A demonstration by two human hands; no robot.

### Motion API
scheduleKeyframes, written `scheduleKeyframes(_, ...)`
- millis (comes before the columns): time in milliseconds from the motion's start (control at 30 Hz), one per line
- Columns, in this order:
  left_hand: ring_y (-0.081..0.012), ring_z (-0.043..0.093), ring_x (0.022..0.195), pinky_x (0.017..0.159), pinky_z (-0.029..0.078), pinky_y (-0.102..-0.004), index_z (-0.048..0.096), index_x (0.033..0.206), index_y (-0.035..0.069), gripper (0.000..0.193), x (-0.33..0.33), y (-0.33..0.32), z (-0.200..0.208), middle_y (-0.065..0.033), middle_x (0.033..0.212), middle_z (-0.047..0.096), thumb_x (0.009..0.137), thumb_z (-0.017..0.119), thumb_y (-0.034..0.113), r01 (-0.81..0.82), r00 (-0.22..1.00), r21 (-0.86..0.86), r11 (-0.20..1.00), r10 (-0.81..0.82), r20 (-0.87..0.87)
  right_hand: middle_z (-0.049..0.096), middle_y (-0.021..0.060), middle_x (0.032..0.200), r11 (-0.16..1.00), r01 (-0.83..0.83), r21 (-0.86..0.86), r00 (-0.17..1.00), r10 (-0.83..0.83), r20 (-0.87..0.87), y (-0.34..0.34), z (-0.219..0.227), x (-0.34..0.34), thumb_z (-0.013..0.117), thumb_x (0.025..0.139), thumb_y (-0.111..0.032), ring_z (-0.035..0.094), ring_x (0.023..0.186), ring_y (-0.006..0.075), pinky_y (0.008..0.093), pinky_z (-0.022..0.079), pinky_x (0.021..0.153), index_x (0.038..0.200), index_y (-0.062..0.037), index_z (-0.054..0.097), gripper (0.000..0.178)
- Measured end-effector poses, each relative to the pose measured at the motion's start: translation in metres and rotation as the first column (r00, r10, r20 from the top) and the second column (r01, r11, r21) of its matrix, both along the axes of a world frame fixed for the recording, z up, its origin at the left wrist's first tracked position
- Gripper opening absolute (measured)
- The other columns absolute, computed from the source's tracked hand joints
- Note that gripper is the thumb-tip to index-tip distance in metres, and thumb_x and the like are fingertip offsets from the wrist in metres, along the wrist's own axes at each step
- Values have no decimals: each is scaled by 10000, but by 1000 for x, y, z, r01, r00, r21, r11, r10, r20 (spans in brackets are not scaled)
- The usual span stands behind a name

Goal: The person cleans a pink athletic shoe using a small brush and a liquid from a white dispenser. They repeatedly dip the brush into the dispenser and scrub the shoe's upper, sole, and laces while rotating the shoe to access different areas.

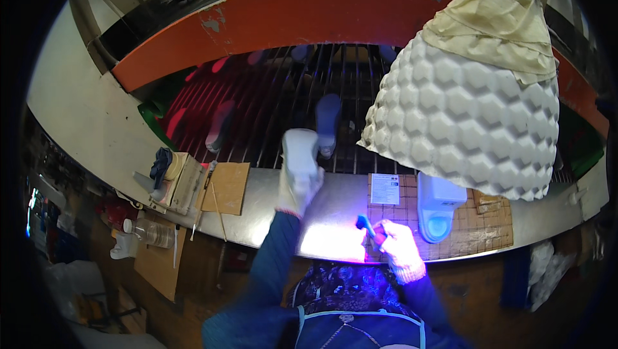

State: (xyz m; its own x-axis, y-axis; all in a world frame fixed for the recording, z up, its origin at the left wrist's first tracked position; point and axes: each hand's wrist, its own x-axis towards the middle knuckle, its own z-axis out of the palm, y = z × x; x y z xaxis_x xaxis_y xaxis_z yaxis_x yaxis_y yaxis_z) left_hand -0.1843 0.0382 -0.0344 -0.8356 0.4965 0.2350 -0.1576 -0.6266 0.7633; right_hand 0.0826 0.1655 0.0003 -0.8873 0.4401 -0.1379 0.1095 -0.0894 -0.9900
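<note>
My left hand [310, 185], in a pale glove, is closed round one end of a pale shoe sole [300, 150] at the near edge of a rod conveyor [257, 133]. Just beyond it, a second sole [328, 117] lies on the rods, tinted blue by the light. My right hand [400, 249], also gloved, is closed on the handle of a small blue brush [365, 223] with a dark head, above the metal ledge [335, 220]. To the right of that hand, a white piece with a rounded blue end [440, 210] rests on brown cardboard [476, 233].
A white honeycomb-patterned hood [470, 117] hangs at the right. More soles [222, 123] lie on the conveyor in red light, before an orange panel [309, 17]. At the left stand a small box [183, 181], thin sticks [217, 210] and a plastic bottle [151, 232].
</note>
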Motion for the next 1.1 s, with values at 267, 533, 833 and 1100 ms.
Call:
scheduleKeyframes(267,-354,624,1075,1045,435,-622,618,1217,115,407,-230,-9,-66,-173,1210,601,926,599,400,-26,716,198,980,-120,688,679,76,894,904,242,-352,945,-302,-124,14,-53,50,714,900,-166,606,721,136,265,474,631,1019,4,667,213)
scheduleKeyframes(533,-409,556,1314,1062,468,-539,488,1438,24,610,-270,-21,-116,-272,1471,515,985,558,428,-213,924,-815,538,383,11,652,77,929,854,338,-395,911,-402,-88,11,-60,57,732,864,-136,622,813,163,284,513,692,1003,-7,646,208)
scheduleKeyframes(833,-289,570,1108,929,470,-469,425,1436,41,689,-155,130,-43,-181,1315,519,939,667,451,-254,965,-908,334,29,-259,680,36,928,864,306,-401,899,-401,-178,7,-36,76,707,929,-182,621,771,96,238,487,686,1166,-10,621,305)
scheduleKeyframes(1100,-203,652,749,693,543,-355,734,1143,110,272,-209,137,-31,-81,905,719,927,667,260,29,860,-982,187,-506,-71,656,20,847,825,563,-44,827,-562,22,19,-15,138,578,1021,-110,523,671,51,203,433,610,1091,10,638,152)
